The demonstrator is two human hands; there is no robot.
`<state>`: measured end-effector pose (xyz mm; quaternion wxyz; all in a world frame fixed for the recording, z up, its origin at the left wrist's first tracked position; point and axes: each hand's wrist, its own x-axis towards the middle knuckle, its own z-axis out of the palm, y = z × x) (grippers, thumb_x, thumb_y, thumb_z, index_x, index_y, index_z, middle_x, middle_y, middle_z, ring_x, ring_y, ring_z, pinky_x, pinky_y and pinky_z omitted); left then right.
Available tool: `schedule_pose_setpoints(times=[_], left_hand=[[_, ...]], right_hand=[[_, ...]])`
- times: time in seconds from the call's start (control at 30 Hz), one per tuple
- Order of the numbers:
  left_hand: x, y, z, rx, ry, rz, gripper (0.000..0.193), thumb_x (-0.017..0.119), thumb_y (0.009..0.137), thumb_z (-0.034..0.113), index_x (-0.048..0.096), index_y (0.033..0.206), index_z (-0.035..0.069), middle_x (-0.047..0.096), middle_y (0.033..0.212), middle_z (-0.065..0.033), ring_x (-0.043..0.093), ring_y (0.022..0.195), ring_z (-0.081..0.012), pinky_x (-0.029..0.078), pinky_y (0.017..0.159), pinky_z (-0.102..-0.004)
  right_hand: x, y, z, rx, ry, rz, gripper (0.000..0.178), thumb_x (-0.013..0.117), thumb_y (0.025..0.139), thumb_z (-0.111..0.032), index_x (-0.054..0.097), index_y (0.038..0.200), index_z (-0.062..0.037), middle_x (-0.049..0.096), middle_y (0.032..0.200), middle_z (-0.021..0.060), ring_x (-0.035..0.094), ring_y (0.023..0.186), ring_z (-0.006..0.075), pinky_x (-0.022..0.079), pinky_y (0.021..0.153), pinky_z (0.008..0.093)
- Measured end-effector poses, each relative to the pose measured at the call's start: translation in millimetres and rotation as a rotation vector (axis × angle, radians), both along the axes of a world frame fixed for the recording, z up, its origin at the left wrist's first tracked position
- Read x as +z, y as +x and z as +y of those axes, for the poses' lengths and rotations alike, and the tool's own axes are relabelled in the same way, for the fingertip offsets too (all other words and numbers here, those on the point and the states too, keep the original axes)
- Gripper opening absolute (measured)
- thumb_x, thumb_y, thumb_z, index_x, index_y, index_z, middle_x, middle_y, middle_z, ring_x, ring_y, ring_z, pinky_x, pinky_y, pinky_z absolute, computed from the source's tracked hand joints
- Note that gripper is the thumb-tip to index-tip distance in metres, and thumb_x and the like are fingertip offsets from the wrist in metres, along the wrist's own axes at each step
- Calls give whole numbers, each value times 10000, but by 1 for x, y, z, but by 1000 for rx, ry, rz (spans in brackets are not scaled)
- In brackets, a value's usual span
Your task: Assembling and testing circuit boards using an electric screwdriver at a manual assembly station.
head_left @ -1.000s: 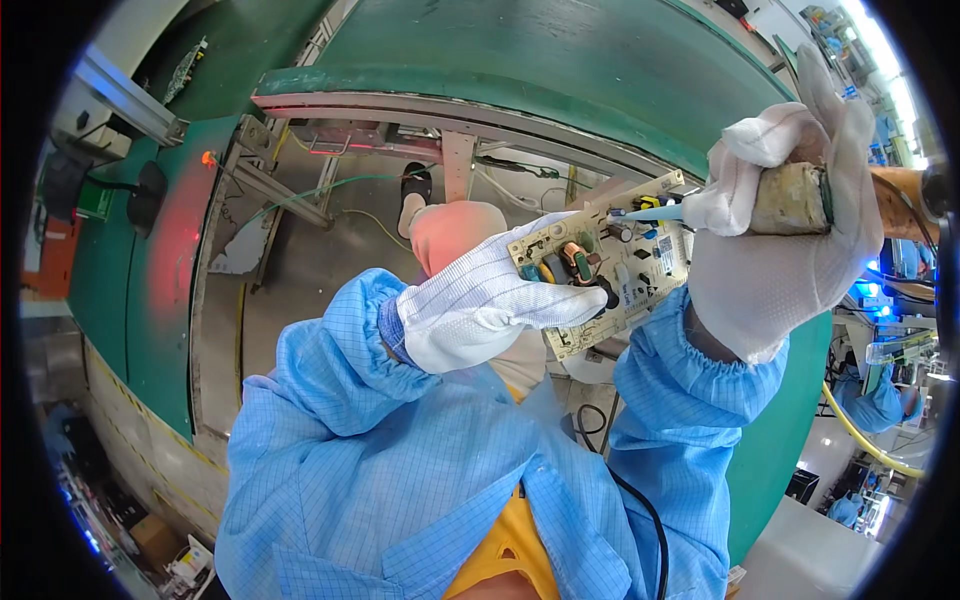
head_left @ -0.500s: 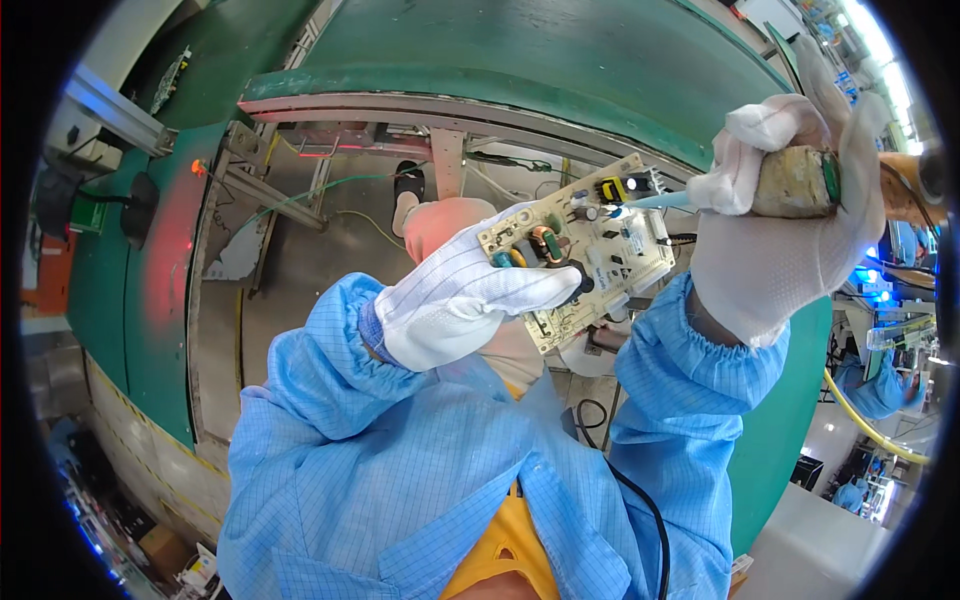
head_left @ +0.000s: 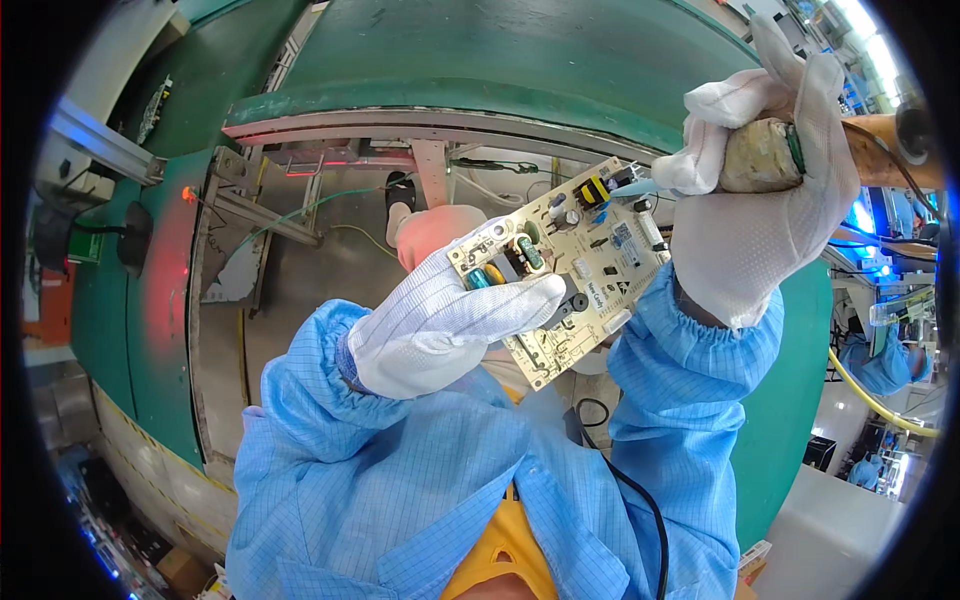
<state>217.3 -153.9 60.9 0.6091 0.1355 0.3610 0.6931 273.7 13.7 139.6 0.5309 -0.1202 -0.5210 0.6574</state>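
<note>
My left hand [head_left: 450, 318] wears a white glove and grips a cream circuit board [head_left: 560, 345] by its left side, thumb across the top. The board is tilted and carries a black and yellow transformer [head_left: 594, 190], coils and several small parts. My gloved right hand [head_left: 750, 200] is closed around a tool with a pale blue tapered tip [head_left: 637, 188]. That tip points left, close to the transformer; whether it touches is unclear. A tan, rough block [head_left: 757, 157] with a green end sits in the same hand. I cannot tell whether block and tip are joined.
Ahead runs a green conveyor or bench [head_left: 500, 60] with a metal front rail [head_left: 400, 118]. Another green bench [head_left: 150, 310] stands at the left. A black cable [head_left: 640, 490] hangs by my right sleeve, and a brown cylindrical part [head_left: 880, 150] lies beyond my right hand.
The board has shifted left and slightly down in view, turning a little. My right hand has moved left, and the blue tip is now beside the black and yellow transformer.
</note>
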Motion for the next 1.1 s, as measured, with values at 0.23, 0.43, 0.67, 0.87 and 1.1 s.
schedule_pose_setpoints(times=[0.23,0.43,0.67,0.87,1.1], left_hand=[[1,-1,1,-30,47,-30,439,694,891,163,547,1285,39,647,1158,-58,618,1040,-131,510,886,-274],[-6,1,-5,9,79,224,418,670,904,134,548,1289,27,640,1178,-76,614,1055,-147,509,899,-289],[-23,-9,-10,191,280,997,387,634,927,124,548,1290,18,627,1182,-75,605,1055,-142,501,911,-287],[-17,-3,-10,147,154,408,377,617,944,146,547,1295,27,621,1152,-54,599,1016,-120,492,906,-265],[-6,0,-7,103,21,-52,374,611,950,161,551,1297,31,612,1144,-53,597,992,-109,485,905,-252]], right_hand=[[-3,4,10,-241,732,-93,390,462,983,-270,607,1133,60,595,656,115,520,459,160,456,389,242],[-8,10,31,-431,1342,-168,271,487,1006,-165,620,1136,31,631,755,102,595,588,137,513,482,211],[-18,9,29,-283,798,-84,343,423,1028,-217,621,1134,42,608,724,91,569,542,133,500,463,205],[-22,11,40,-210,821,-55,250,493,986,-105,617,1159,27,614,758,96,579,562,134,512,475,205],[-30,5,40,-315,867,83,267,559,907,49,625,1162,8,618,796,96,599,590,142,531,506,209]])
